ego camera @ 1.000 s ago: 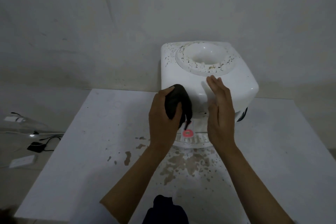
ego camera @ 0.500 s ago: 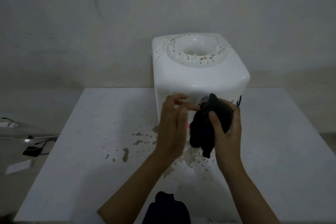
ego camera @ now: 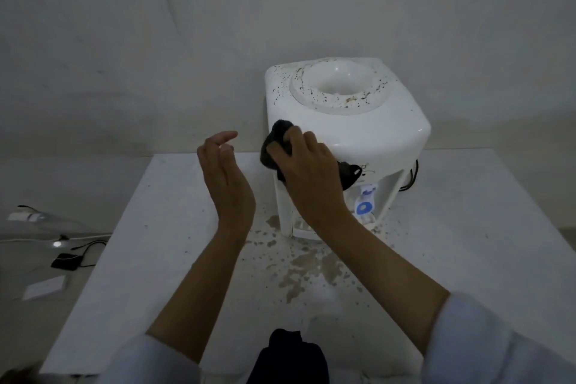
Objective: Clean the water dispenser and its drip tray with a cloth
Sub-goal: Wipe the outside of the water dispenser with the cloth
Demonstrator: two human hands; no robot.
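At 6 o'clock, nearest you, a dark bundle of fabric [ego camera: 288, 355] is lying at the table's front edge, between your two white sleeves. Brown stains [ego camera: 307, 268] are spreading over the white table [ego camera: 467, 259] ahead of it, thickest just before the water dispenser's base. At 11 o'clock your left hand [ego camera: 226, 178] is hovering in the air, released, fingers loosely bent, holding nothing and standing apart from the machine. At 12 o'clock your right hand [ego camera: 307, 171] is grasping the dark cloth [ego camera: 276, 142], fingers curled over it, and is pressing it against the front left corner of the water dispenser [ego camera: 367, 131]. The dispenser is standing upright at the table's far edge, towards 1 o'clock. Its blue tap [ego camera: 364, 206] is showing in the front recess; your right wrist is hiding most of the drip tray area. Dark specks are dotting its top ring [ego camera: 339, 103]. Cables and small devices are lying on the floor [ego camera: 46, 259] at 9 o'clock.
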